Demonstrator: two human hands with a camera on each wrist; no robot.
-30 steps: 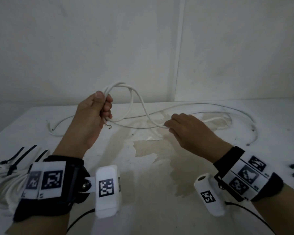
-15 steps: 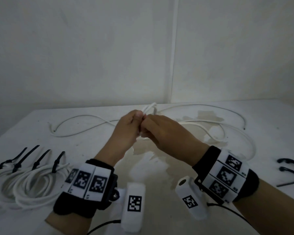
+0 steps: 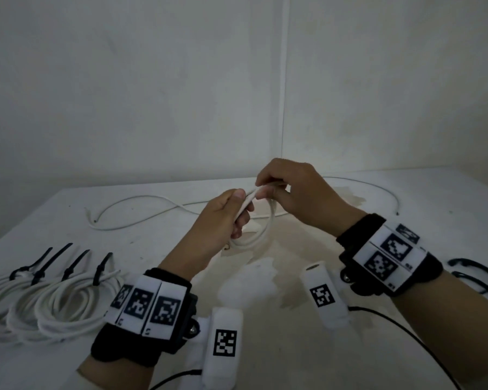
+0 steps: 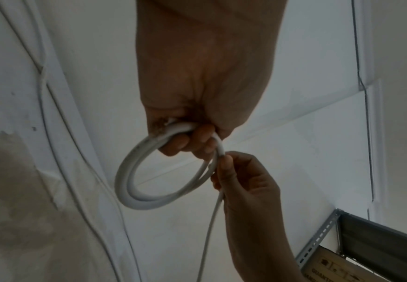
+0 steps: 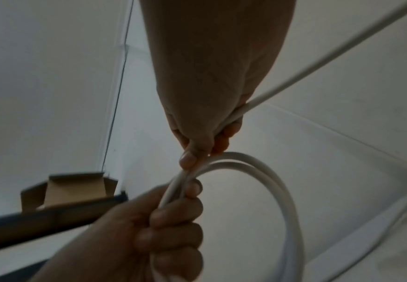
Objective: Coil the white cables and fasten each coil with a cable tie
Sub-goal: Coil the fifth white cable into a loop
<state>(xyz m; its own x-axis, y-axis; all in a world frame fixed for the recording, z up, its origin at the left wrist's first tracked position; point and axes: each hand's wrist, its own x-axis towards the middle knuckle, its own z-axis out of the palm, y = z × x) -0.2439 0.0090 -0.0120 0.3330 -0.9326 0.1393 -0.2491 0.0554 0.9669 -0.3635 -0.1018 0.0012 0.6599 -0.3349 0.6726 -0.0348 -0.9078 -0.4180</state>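
At frame centre, the left hand (image 3: 223, 218) is gripping a coil (image 3: 261, 232) now two loops deep. The right hand (image 3: 290, 190), having returned from the tabletop (image 3: 349, 347), is pinching the cable (image 5: 318, 64) there, so winding is progressing.

A broad black fabric wristband (image 3: 141, 327) is worn on the left forearm, faced with white panels on which square black-and-white coded markers are printed. From it a white oblong camera housing (image 3: 223, 344) bearing one such marker is carried on a small bracket with a metal screw. The same black wristband (image 3: 389, 257) and white marked housing (image 3: 324, 296) are worn on the right forearm. Thin black cables (image 3: 406, 333) are led back from both housings. The forearms are left bare.
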